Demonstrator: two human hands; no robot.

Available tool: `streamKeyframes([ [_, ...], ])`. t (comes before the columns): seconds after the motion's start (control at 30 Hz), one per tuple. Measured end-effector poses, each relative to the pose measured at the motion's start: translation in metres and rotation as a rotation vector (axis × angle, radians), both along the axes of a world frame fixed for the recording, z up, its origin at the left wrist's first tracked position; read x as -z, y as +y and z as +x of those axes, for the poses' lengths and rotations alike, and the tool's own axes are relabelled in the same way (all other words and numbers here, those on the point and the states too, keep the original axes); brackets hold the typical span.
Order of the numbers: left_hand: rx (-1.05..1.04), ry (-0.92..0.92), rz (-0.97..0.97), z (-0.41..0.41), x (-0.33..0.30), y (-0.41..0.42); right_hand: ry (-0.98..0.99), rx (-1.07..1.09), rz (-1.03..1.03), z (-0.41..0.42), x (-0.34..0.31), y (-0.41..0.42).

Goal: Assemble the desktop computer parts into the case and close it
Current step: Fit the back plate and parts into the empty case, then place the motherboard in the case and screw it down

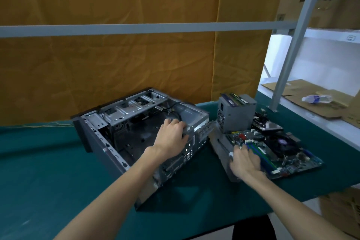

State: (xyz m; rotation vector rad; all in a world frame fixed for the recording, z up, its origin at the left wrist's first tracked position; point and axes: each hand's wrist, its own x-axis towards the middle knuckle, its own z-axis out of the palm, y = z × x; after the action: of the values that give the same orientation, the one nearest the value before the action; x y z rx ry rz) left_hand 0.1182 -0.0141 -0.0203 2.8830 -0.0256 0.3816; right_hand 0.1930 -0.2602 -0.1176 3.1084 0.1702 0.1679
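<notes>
An open grey computer case (pixel 109 142) lies on its side on the green table, its inside bare metal with a black cable at the back. My left hand (pixel 172 135) grips the case's rear top edge. To the right lies the motherboard (pixel 282 154) with blue and green slots and a black fan, resting on a grey side panel (pixel 220 146). My right hand (pixel 244 160) rests on the motherboard's near left edge, fingers curled over it. A grey power supply (pixel 234 117) stands upright behind the board.
The green cloth table (pixel 48 171) ends at the right near a white shelf with flat cardboard (pixel 303 91) and a plastic bottle (pixel 316 99). A grey frame post (pixel 288 60) rises behind the parts. Yellow fabric hangs at the back. Small parts (pixel 266 122) lie behind the motherboard.
</notes>
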Motion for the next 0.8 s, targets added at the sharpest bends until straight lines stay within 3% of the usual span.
streamKeyframes([
  [0.07,0.037,0.011,-0.080,0.004,-0.001,0.004,-0.069,-0.047,0.188,0.012,-0.010,0.003],
  [0.13,0.041,0.023,-0.175,0.007,0.000,0.008,-0.122,-0.131,0.571,0.027,-0.033,0.019],
  [0.2,0.038,0.039,-0.251,0.006,-0.001,0.009,-0.086,-0.188,0.858,0.044,-0.064,0.048],
  [0.23,0.036,0.045,-0.271,0.005,-0.002,0.009,-0.040,-0.223,0.909,0.051,-0.080,0.065],
  [0.4,0.059,0.048,-0.323,-0.004,-0.004,0.009,0.229,-0.243,0.649,0.066,-0.107,0.106],
  [0.63,0.212,0.202,-0.501,-0.031,-0.002,0.015,0.074,-0.229,0.523,0.020,-0.096,0.061],
  [0.7,0.202,0.147,-0.492,-0.033,-0.002,0.018,0.143,-0.175,0.479,0.007,-0.099,0.045],
  [0.8,0.095,-0.066,-0.305,-0.015,-0.003,0.032,0.146,-0.131,0.315,0.006,-0.110,0.039],
])
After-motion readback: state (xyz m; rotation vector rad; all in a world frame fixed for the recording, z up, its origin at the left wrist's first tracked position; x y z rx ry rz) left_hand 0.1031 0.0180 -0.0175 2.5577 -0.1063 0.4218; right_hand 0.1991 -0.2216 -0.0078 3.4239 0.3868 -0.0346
